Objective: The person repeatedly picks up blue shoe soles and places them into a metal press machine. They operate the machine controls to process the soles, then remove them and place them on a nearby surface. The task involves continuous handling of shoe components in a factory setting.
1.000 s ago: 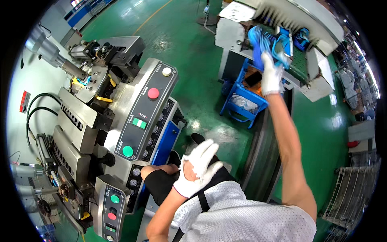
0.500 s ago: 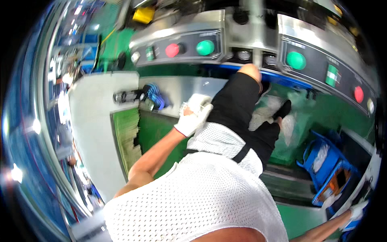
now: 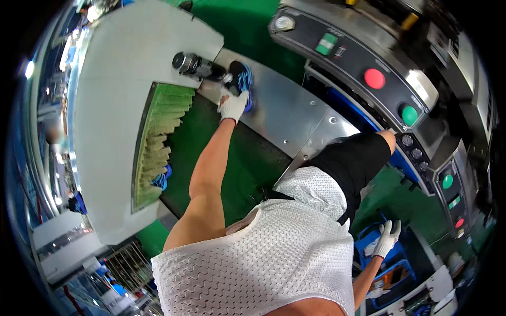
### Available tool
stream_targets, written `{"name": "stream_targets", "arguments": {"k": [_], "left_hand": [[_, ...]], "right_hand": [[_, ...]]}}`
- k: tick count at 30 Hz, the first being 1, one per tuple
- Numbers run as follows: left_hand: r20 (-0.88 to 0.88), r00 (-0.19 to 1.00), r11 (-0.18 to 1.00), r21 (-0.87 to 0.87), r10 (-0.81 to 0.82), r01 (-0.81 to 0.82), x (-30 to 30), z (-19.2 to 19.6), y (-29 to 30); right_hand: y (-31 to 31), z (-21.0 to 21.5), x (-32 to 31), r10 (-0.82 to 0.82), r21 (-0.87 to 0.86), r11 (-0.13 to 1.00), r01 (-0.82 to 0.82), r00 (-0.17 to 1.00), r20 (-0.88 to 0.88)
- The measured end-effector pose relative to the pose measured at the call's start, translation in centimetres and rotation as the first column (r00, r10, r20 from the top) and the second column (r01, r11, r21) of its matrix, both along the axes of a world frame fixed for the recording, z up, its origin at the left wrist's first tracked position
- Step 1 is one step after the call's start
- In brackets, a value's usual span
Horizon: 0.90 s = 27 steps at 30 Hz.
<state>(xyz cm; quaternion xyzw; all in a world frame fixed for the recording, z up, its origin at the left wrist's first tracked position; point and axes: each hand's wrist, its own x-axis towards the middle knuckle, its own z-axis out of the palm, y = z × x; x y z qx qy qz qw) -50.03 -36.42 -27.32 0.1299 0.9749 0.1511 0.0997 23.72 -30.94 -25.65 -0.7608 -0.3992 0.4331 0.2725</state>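
Note:
My left hand (image 3: pixel 233 107), in a white knit glove with some bare fingers, reaches to a dark shoe upper (image 3: pixel 245 81) with blue laces. Thumb and fingers are apart at its near end; a firm hold is not visible. The upper lies on a metal ledge, beside a black, bottle-like piece (image 3: pixel 197 67) whose kind I cannot make out. My right hand (image 3: pixel 387 239), also gloved, hangs out to the lower right with fingers spread and nothing in them, above a blue crate (image 3: pixel 369 243).
A white machine housing (image 3: pixel 108 110) has a green bristle curtain (image 3: pixel 158 131); another blue-laced piece (image 3: pixel 162 178) shows at its lower edge. A dark control panel (image 3: pixel 348 58) with red and green buttons stands at the upper right. The metal ledge (image 3: pixel 290 108) runs between them.
The view has turned left. My left hand has gone from beside my lap out to the blue-laced upper. My right hand has come further into view, its fingers spread.

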Motion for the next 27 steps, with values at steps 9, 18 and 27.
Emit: {"name": "stream_targets", "arguments": {"k": [9,18,27], "left_hand": [[-0.1,0.912,0.872,0.269,-0.397,0.409,-2.2,2.4,-6.0],[-0.721,0.689,0.938,-0.282,-0.069,-0.202,-9.3,-0.9,-47.7],[-0.154,0.719,0.686,-0.22,0.678,-0.694,-13.0,-0.3,-61.4]], "right_hand": [[8.0,5.8,-4.9,0.347,-0.118,0.938,-0.326,0.893,0.288],[14.7,5.4,-5.8,0.656,-0.296,0.643,-0.706,0.309,0.689],[20.5,6.2,-3.2,0.763,-0.477,0.542,-0.692,0.166,0.625]]}}
